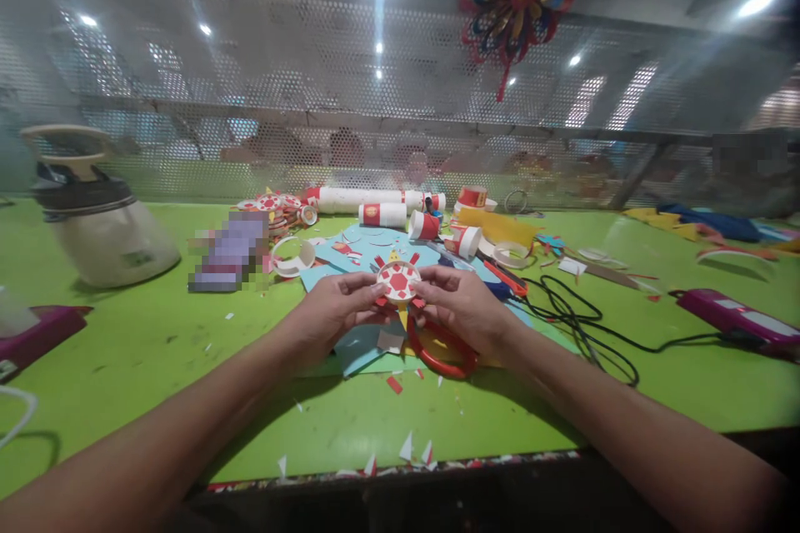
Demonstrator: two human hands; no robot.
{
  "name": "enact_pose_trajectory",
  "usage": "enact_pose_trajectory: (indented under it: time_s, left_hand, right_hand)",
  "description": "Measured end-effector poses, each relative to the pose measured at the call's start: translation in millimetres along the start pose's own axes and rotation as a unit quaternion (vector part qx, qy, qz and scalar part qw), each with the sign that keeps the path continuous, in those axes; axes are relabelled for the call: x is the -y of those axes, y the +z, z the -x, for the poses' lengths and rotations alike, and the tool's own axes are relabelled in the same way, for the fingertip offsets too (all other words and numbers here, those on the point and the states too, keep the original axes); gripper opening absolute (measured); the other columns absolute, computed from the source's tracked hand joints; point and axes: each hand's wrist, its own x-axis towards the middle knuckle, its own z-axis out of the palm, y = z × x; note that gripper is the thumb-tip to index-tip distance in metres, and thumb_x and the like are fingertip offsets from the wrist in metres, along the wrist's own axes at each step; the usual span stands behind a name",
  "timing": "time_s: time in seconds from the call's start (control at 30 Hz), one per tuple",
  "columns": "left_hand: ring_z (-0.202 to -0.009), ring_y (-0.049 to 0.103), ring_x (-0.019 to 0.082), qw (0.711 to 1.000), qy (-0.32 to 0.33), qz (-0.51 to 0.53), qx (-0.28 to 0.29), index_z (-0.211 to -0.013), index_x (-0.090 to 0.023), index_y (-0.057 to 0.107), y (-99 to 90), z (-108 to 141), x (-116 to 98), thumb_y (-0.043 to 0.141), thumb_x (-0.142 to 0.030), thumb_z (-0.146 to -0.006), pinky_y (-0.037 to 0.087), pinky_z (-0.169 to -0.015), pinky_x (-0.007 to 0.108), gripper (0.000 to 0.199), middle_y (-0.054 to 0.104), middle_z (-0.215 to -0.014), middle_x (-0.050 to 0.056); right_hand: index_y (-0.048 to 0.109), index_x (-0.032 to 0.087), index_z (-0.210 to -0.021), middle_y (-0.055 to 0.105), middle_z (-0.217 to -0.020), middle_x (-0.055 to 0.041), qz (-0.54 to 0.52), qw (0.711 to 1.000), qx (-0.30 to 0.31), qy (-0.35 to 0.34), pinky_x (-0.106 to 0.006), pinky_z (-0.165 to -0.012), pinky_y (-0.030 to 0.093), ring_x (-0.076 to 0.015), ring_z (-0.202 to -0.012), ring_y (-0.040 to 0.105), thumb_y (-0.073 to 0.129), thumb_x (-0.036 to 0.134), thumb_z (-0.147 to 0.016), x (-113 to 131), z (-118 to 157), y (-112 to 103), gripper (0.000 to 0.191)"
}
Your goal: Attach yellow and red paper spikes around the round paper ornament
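Between both hands is a small paper turtle (398,281), its round white shell patterned with red patches, with red legs and yellow pieces at top and bottom. The fingers of my left hand (347,304) pinch its left edge. On the opposite edge, the thumb and fingers of my right hand (459,300) are closed. Red-handled scissors (459,368) lie just beneath my right hand, partly hidden by it. Light blue paper sheets (359,350) spread out below the turtle, with a small white paper piece (391,341) on them.
Paper cups (382,215) and a long white cup stack (362,200) stand behind the hands. A black cord (581,321) tangles at right near a purple power strip (737,321). At left are a kettle-like jug (109,225) and a phone-shaped purple object (231,254). Scraps litter the front edge.
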Motion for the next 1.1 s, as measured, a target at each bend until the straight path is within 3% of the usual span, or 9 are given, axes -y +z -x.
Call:
enact_pose_trajectory:
  time_s: [0.27,0.47,0.63,0.77,1.1]
  left_hand:
    - [-0.085,0.063,0.017,1.0,-0.007,-0.01,-0.007,-0.091,-0.013,0.069,0.9,0.2,-2.2,0.065,-0.028,-0.078,0.05,-0.076,0.027,0.02,0.069,-0.098,0.012]
    - [-0.077,0.064,0.016,0.999,-0.028,-0.023,-0.015,-0.095,-0.012,0.069,-1.3,-1.7,-0.7,0.065,-0.032,-0.079,0.052,-0.071,0.026,0.026,0.071,-0.09,0.011]
    - [-0.074,0.064,0.016,0.997,-0.055,-0.035,0.027,-0.087,-0.012,0.071,0.9,0.2,0.8,0.068,-0.031,-0.076,0.052,-0.073,0.028,0.023,0.071,-0.085,0.011]
    - [-0.074,0.064,0.016,0.994,-0.072,-0.06,0.053,-0.086,-0.012,0.07,5.7,3.4,1.9,0.067,-0.033,-0.077,0.051,-0.078,0.033,0.024,0.07,-0.086,0.011]
    - [-0.069,0.061,0.014,0.99,-0.093,-0.085,0.064,-0.082,-0.012,0.07,7.4,3.9,2.1,0.068,-0.032,-0.076,0.049,-0.071,0.029,0.022,0.067,-0.079,0.009]
  right_hand:
    - [0.063,0.013,-0.089,0.063,-0.075,-0.0026,0.004,1.0,-0.01,0.004,-0.024,-0.054,0.049,-0.0094,-0.057,0.057,0.078,0.027,-0.066,3.0,3.8,4.5,0.031]
    - [0.065,0.013,-0.089,0.063,-0.076,-0.0048,0.052,0.999,0.009,0.004,-0.026,-0.059,0.048,-0.0109,-0.061,0.056,0.073,0.033,-0.072,5.8,1.9,-0.2,0.028]
    - [0.067,0.014,-0.083,0.061,-0.076,-0.0029,0.114,0.991,-0.021,-0.073,-0.027,-0.067,0.047,-0.0122,-0.07,0.056,0.067,0.038,-0.076,10.9,-1.0,-4.3,0.026]
    - [0.066,0.013,-0.071,0.061,-0.066,-0.0012,0.17,0.983,-0.022,-0.063,-0.027,-0.064,0.043,-0.0108,-0.062,0.053,0.069,0.037,-0.074,13.5,0.0,-4.2,0.023]
    - [0.064,0.015,-0.062,0.059,-0.059,0.0008,0.208,0.974,-0.064,-0.07,-0.027,-0.059,0.04,-0.0098,-0.055,0.051,0.069,0.03,-0.07,14.6,1.4,-3.6,0.018]
